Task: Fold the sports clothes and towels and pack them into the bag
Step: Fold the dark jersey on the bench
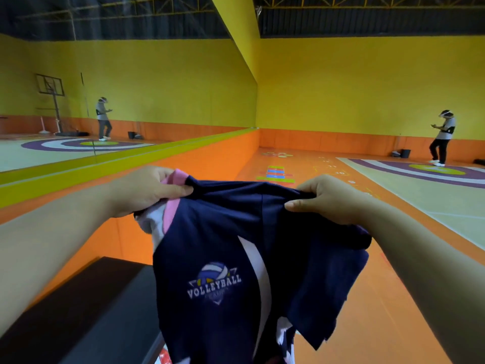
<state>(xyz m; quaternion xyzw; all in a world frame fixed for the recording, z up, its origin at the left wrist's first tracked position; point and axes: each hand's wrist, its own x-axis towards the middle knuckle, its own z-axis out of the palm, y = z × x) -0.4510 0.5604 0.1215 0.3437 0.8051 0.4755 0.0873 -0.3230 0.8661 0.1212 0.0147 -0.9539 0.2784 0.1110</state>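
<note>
Over the right edge of the black bench (91, 311), a navy jersey (223, 245) hangs in the air, held up by both hands at its top edge and clear of the bench top. The left hand (147, 190) pinches one shoulder of the garment, thumb laid along the front of the cloth and fingers curled behind it, right where a pink band (172, 208) and a white sleeve panel meet the navy. The right hand (328, 200) grips the other shoulder the same way, fingers closed on bunched navy fabric, with the sleeve drooping below the wrist. Between the two hands the top edge sags in loose folds. The front faces the camera: a volleyball crest (214, 283) reading "VOLLEYBALL" sits mid-chest, and a curved white stripe (259, 271) runs down beside it. The hem drops out of view at the bottom edge.

Beyond lies an orange floor (367, 311) with painted hopscotch squares (275, 173), under yellow walls (341, 88). A person (442, 137) stands far off at the right on a purple-ringed circle, and a wall mirror (105, 74) on the left shows a reflection.
</note>
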